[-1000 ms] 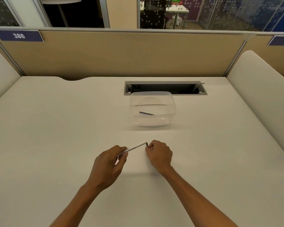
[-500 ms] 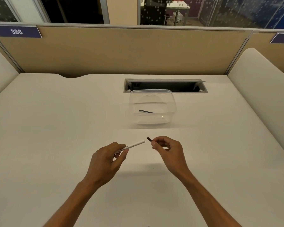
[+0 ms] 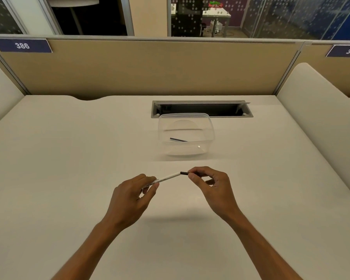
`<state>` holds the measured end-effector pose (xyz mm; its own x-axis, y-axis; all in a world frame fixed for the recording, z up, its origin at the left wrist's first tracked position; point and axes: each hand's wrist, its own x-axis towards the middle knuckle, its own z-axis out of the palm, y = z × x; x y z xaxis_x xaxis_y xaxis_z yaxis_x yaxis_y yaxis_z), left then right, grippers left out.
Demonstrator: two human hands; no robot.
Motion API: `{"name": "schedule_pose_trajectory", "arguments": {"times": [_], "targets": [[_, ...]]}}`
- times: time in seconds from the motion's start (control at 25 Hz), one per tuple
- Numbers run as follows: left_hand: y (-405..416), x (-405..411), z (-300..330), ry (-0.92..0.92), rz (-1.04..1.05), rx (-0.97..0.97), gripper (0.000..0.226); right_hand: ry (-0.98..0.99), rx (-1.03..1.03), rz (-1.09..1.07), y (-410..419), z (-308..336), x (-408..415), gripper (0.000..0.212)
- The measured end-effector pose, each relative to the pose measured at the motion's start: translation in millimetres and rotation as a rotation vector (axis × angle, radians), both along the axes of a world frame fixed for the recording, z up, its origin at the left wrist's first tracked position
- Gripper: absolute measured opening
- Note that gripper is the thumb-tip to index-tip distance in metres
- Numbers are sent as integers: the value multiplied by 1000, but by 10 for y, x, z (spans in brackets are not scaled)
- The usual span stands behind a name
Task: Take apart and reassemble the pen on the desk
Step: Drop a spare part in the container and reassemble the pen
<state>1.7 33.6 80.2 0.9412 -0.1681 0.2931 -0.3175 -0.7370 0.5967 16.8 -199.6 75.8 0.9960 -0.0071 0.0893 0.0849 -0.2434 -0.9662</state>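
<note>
My left hand (image 3: pixel 131 197) pinches the white pen barrel (image 3: pixel 167 177), which points up and to the right above the desk. My right hand (image 3: pixel 212 185) pinches a small black pen part (image 3: pixel 183 173) between thumb and forefinger. The black part's tip meets the open end of the barrel. A thin dark refill (image 3: pixel 178 140) lies inside the clear plastic container (image 3: pixel 209 128) behind my hands.
The white desk (image 3: pixel 69 168) spreads wide on all sides. A cable slot (image 3: pixel 202 109) opens at the back, just behind the container. A beige partition (image 3: pixel 150 67) and white side panels (image 3: pixel 311 110) close off the desk.
My right hand lifted the black part off the barrel's end, held it apart, then brought it back against the barrel. Both hands rose slightly above the desk.
</note>
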Motion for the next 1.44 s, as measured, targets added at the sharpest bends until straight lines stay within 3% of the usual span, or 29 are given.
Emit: {"name": "schedule_pose_trajectory", "arguments": {"times": [1.16, 1.32, 1.44], "targets": [[-7, 50, 114, -40, -106, 145, 28, -67, -147, 224, -26, 131, 21, 3], [-8, 55, 133, -50, -113, 138, 29, -86, -205, 207, 0, 135, 23, 20], [-17, 49, 126, -46, -110, 125, 29, -103, -189, 185, 13, 139, -7, 15]]}}
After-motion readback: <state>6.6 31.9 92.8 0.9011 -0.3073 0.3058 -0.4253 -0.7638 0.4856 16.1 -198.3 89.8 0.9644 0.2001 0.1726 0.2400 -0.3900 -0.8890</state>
